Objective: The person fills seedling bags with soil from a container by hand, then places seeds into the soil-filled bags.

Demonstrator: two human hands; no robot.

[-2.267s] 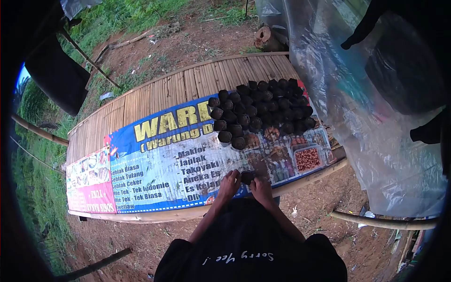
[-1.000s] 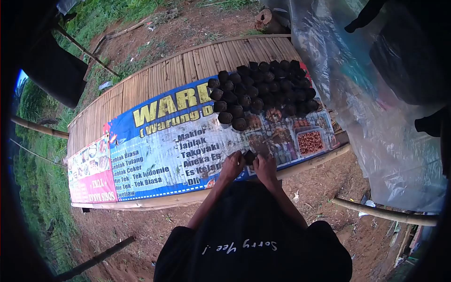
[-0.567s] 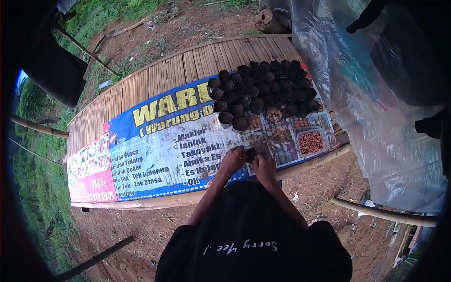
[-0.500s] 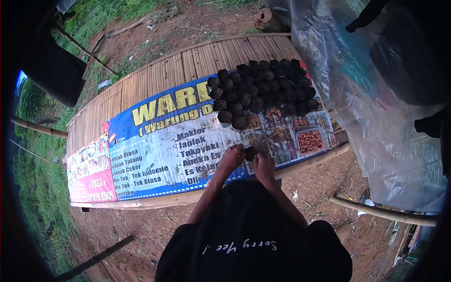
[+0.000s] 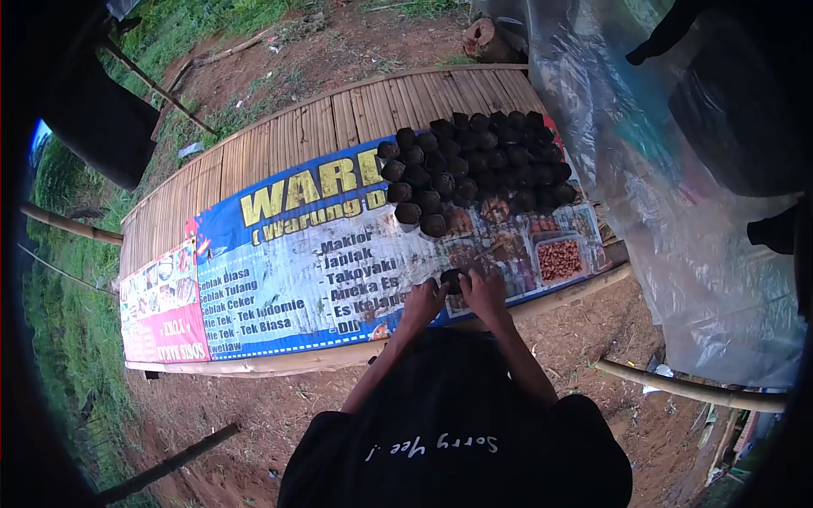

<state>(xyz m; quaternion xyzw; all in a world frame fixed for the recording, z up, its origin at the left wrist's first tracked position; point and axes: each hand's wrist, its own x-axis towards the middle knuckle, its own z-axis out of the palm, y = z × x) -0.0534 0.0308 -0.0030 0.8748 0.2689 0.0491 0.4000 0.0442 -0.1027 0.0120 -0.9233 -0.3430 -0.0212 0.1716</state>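
Between my two hands, just in front of my body, is a small black nursery bag (image 5: 453,280). My left hand (image 5: 423,300) has its fingers closed on the bag's left side. On the right side, my right hand (image 5: 483,293) grips it with bent fingers. What is inside this bag is too dark to make out. Beyond my hands stand several similar black nursery bags (image 5: 433,224), set close together in rows on a printed banner (image 5: 279,271). Some of them show brownish, soil-like tops.
The banner covers much of a bamboo-slat table (image 5: 279,140), whose front edge runs before my body. Clear plastic sheeting (image 5: 627,203) hangs at the right. A bamboo pole (image 5: 686,385) juts in low on the right. Bare reddish soil (image 5: 254,423) surrounds the table.
The bag between my hands has shifted slightly, and my right hand has come higher and over its right side. My left hand has moved slightly down. The rows of bags are unchanged.
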